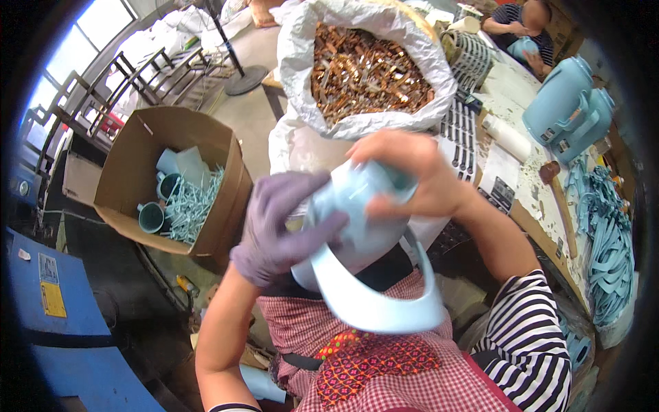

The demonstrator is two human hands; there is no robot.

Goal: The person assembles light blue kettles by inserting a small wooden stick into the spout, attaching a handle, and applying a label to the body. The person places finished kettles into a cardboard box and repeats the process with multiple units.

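Both grips grasping a light-blue pitcher (371,235), held in front of the apron (384,388).
Left grip (280,223), gloved, wraps its side; right grip (420,175), bare, is at its upper end; broad handle (384,317) hangs toward the person. Carton (118,172) at left: blue mugs (151,217), thin blue strips (197,208). White sack (295,75) ahead: shiny amber-brown pieces (367,72). Tabletop (513,86) at right: two blue jugs (557,103). Pitcher and fingers motion-blurred, pitcher's inside mostly hidden; carton's bottom layer covered, can't make out.
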